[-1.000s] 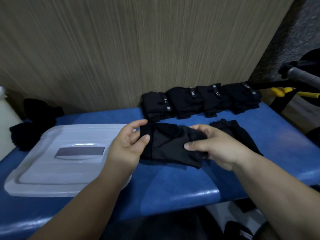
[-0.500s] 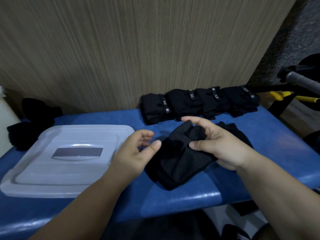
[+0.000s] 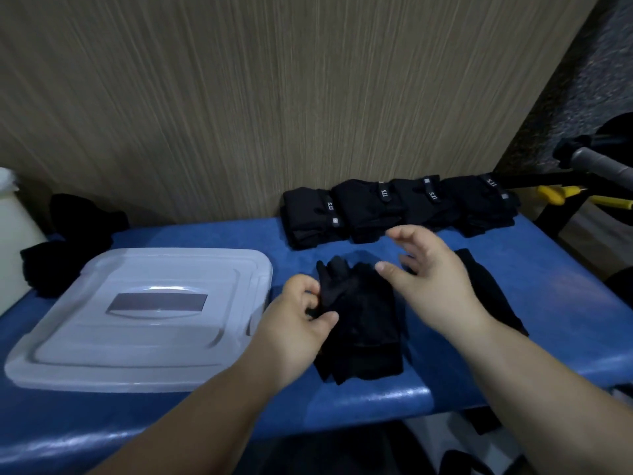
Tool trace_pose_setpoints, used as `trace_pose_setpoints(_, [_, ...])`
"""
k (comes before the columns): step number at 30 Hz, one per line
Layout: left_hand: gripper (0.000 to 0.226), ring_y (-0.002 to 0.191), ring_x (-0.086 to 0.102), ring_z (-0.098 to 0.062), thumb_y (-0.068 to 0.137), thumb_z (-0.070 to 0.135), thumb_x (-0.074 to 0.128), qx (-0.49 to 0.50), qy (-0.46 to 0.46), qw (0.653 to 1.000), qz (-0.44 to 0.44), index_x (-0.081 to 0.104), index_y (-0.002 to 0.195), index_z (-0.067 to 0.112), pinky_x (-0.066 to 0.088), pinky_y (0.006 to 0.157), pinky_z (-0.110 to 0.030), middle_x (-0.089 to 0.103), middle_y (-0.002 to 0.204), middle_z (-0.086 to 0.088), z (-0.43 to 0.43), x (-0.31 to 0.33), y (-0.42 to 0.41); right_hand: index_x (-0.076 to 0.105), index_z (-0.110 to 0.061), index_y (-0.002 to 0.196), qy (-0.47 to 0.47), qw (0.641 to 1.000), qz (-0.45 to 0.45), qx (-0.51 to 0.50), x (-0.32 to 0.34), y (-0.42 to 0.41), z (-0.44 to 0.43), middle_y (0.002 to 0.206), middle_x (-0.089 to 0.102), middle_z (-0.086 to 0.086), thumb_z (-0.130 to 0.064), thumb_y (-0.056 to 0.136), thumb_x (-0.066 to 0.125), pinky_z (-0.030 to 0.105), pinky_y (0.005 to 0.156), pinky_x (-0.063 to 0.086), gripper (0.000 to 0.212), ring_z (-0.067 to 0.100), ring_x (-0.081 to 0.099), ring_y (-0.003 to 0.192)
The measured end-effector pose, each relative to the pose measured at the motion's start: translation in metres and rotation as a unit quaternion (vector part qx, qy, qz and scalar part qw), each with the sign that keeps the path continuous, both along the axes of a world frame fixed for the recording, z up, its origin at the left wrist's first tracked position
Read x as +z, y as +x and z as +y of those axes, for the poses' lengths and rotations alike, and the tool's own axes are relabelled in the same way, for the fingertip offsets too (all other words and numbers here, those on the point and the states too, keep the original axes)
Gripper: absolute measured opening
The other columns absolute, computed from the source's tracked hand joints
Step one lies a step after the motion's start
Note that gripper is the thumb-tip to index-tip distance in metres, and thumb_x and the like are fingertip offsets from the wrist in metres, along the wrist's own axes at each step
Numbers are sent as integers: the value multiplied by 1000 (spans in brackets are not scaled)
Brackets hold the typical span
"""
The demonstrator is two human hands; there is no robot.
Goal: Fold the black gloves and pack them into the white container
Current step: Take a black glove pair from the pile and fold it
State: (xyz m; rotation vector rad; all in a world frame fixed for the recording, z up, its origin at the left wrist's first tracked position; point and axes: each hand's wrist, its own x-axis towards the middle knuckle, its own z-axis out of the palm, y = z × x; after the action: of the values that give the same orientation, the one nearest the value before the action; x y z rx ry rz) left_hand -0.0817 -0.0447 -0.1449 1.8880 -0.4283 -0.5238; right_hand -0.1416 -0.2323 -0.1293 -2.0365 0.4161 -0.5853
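A black glove lies on the blue padded bench, its fingers pointing away from me. My left hand pinches the glove's left edge between thumb and fingers. My right hand hovers just above and right of it, fingers spread and loose, holding nothing. Another loose black glove lies partly hidden behind my right wrist. The white container sits to the left with its lid on. Several folded black gloves stand in a row against the wall.
A pile of black cloth lies at the far left beside a white object. A wood-grain wall backs the bench. Metal bars and a yellow tool stand at the right.
My right hand let go of the glove and lifted off with fingers spread. The glove now lies lengthwise on the bench, and my left hand took hold of its left edge.
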Motion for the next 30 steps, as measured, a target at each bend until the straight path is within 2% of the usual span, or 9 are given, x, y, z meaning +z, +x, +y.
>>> trace_pose_setpoints(2, [44, 79, 64, -10, 89, 13, 63, 22, 45, 995, -92, 42, 122, 34, 53, 79, -28, 56, 108, 14, -1, -5, -2, 61, -27, 118, -167, 985, 0, 44, -3, -2, 9, 131, 51, -13, -14, 87, 68, 14, 109, 29, 34, 0, 41, 128])
trace_pose_setpoints(4, [62, 99, 54, -5, 87, 18, 65, 20, 108, 970, -219, 33, 139, 31, 39, 91, -17, 40, 125, 13, 1, -10, -3, 58, -19, 129, -245, 961, 41, 122, -9, -4, 18, 141, 47, -8, -13, 92, 60, 6, 110, 13, 38, 0, 25, 137])
trace_pose_setpoints(7, [57, 133, 29, -9, 91, 20, 58, -41, 162, 920, -354, 37, 144, 25, 18, 110, -16, 30, 147, 10, 4, -10, -2, 26, -22, 151, -296, 916, 175, 207, -18, -8, 29, 160, 13, -9, -30, 102, 41, 17, 116, -4, 52, 1, -5, 144])
trace_pose_setpoints(11, [51, 146, -9, -1, 103, 36, 25, -178, 278, 880, -341, 14, 153, 33, -6, 118, -26, 3, 159, 21, 5, -14, 3, 0, -24, 154, -328, 870, 292, 223, -20, -10, 29, 160, -11, -12, -47, 102, 24, 29, 119, -12, 61, 1, -21, 142])
trace_pose_setpoints(16, [54, 145, -18, -4, 102, 46, 13, -208, 361, 853, -315, -2, 153, 34, -11, 119, -31, -12, 160, 15, 8, -12, 2, -11, -23, 152, -358, 836, 355, 216, -16, -11, 25, 157, -21, -10, -57, 98, 16, 33, 119, -13, 70, 3, -28, 140])
trace_pose_setpoints(22, [59, 144, -23, -7, 99, 55, 11, -196, 383, 847, -312, -11, 151, 35, -12, 120, -36, -17, 158, 16, 10, -14, -1, 2, -19, 154, -378, 851, 319, 175, -2, -22, 21, 161, -6, -6, -55, 99, 21, 23, 117, -8, 68, 6, -13, 146])
trace_pose_setpoints(24, [61, 144, -23, -8, 98, 57, 10, -189, 388, 847, -312, -12, 151, 35, -11, 120, -37, -18, 158, 15, 9, -17, 0, 22, -18, 152, -357, 890, 254, 122, 8, -26, 14, 158, 22, -2, -47, 100, 32, 21, 115, 12, 61, 11, 15, 146])
trace_pose_setpoints(27, [62, 144, -25, -10, 98, 58, 9, -176, 386, 851, -308, -12, 151, 35, -13, 119, -38, -19, 158, 15, 6, -20, -1, 51, -19, 137, -319, 933, 166, -26, 22, -30, -12, 131, 58, 5, -32, 97, 47, 29, 96, 40, 42, 22, 50, 123])
trace_pose_setpoints(30, [61, 143, -27, -9, 98, 57, 9, -167, 378, 860, -299, -12, 151, 34, -15, 118, -37, -20, 157, 16, 4, -19, -4, 53, -20, 133, -257, 923, 254, -134, 27, -36, -53, 126, 58, 10, -32, 95, 50, 34, 90, 41, 39, 31, 51, 118])
